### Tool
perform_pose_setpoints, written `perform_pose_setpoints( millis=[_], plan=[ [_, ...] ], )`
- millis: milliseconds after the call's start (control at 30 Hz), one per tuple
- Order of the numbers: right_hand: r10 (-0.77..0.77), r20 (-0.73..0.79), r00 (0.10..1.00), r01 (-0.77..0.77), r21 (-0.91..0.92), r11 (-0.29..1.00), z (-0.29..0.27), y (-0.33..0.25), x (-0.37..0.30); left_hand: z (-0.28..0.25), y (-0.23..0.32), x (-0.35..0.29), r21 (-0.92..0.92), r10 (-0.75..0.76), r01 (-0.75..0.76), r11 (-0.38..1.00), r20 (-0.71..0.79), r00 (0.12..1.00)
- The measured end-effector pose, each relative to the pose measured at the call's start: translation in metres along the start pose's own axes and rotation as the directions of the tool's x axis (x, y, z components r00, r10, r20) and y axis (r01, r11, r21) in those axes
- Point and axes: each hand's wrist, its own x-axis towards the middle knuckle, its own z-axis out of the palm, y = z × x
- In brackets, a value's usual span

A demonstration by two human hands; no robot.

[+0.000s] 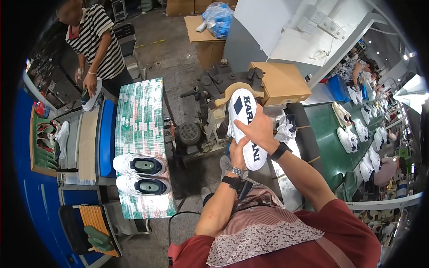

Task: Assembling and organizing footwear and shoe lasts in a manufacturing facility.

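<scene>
A white sneaker (pixel 242 117) is held up in front of me with its sole facing me; dark lettering and a dark diamond mark run along the sole. My right hand (pixel 258 129) wraps the middle of the shoe from the right side, its thumb lying across the sole. Below it, my left hand (pixel 238 153) grips the shoe's left edge near the lower end. The toe or heel end farthest from me overlaps a tan rounded wheel (pixel 243 86) on a dark machine; whether they touch I cannot tell. The upper is mostly hidden behind the sole.
A dark machine with a motor (pixel 188 133) stands ahead, beside a cardboard box (pixel 283 82). Two white sneakers (pixel 138 165) lie on a plastic-wrapped table (pixel 140 111) at left. A green conveyor (pixel 328 147) carries several shoes at right. Another person (pixel 100 42) handles a shoe at far left.
</scene>
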Motion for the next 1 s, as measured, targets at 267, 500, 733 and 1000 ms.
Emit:
perform_pose_setpoints(
  millis=[267,500,733,1000],
  plan=[
    [-0.066,-0.093,0.993,0.073,0.071,0.995,0.005,0.004,-0.003,0.003,0.003,-0.002,0.050,0.016,-0.016,0.999,0.016,1.000],
    [-0.151,-0.039,0.988,0.149,-0.039,0.988,0.009,0.006,0.017,0.014,0.012,0.005,0.087,0.026,-0.024,0.996,-0.022,0.999],
    [0.198,0.773,0.603,-0.295,-0.014,0.955,-0.042,-0.014,0.162,0.013,0.006,0.003,-0.031,0.030,-0.031,0.999,-0.011,0.999],
    [0.029,0.834,0.551,0.371,-0.276,0.886,0.038,-0.080,0.193,-0.003,0.016,0.001,0.049,-0.070,0.068,0.996,0.042,0.997]
  ],
)
